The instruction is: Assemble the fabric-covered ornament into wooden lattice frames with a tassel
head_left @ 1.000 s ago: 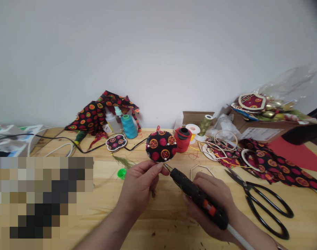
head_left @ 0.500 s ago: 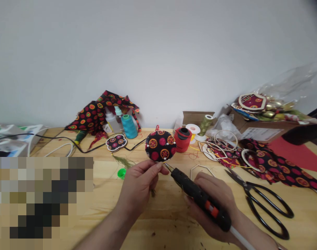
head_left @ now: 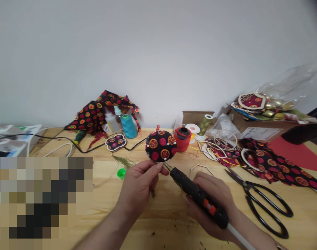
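My left hand [head_left: 141, 184] pinches the lower edge of a round, padded fabric ornament [head_left: 161, 146], black with red and orange circles. White beads dot its rim, and a red loop stands at its top. Greenish threads hang below my left fingers. My right hand [head_left: 215, 205] is wrapped round a black hot glue gun [head_left: 197, 194] with an orange switch and a white glue stick at its rear. The gun's thin metal tip is at the ornament's bottom edge, beside my left fingertips; whether it touches is hard to see.
Large black-handled scissors [head_left: 259, 198] lie at the right. Behind stand a red spool [head_left: 183, 140], a turquoise thread cone [head_left: 128, 126] and an overfull cardboard box [head_left: 265, 130]. A flower-shaped framed piece [head_left: 116, 142] and green cap [head_left: 121, 173] lie left. Part of the lower left is pixelated.
The glue gun and my right hand have shifted very slightly left. My left hand and the ornament hold almost the same place.
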The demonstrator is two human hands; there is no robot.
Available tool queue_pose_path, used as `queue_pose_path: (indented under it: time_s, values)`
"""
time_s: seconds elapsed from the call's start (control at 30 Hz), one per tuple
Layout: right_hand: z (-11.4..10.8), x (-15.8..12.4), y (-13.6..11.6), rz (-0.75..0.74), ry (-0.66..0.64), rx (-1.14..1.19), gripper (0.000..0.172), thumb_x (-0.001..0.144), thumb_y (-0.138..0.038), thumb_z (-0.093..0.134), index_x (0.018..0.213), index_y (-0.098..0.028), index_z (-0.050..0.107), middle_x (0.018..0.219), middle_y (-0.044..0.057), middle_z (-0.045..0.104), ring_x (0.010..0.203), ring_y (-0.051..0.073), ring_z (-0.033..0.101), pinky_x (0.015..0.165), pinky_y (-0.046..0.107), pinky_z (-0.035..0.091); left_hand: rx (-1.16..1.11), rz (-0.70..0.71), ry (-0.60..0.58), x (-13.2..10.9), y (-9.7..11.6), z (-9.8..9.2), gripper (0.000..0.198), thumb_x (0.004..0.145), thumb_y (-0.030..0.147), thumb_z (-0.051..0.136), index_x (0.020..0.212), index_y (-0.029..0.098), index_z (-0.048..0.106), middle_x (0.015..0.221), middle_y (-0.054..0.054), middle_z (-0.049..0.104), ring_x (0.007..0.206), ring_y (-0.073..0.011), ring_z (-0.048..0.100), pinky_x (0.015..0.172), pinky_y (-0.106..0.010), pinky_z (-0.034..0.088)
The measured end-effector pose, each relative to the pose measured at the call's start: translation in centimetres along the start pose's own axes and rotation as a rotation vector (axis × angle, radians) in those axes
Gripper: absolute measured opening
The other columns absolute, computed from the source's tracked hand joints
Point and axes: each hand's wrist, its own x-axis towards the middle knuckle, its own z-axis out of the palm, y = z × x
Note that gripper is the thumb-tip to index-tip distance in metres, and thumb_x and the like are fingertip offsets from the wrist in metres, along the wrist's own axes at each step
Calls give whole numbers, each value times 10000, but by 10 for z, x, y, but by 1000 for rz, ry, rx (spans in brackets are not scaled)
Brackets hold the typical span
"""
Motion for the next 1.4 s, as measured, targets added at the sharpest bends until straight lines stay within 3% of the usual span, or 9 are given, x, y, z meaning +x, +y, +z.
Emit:
queue_pose_path:
  time_s: [0.97,1.4]
  values:
    - [0,2,1,13,-4,22,184,765,-159,616,714,-206,445,641,-26,449,564,116,441,503,249,309,8,6,-18,1,-1,-2,244,771,330,687,650,119,709,416,82,329,409,-27,208,400,-192,125]
    - [1,0,3,22,4,48,192,784,-148,614,721,-209,443,638,-38,447,556,103,434,501,242,314,-1,12,-7,0,1,-2,227,759,318,698,660,115,717,438,59,406,417,-32,230,403,-197,133]
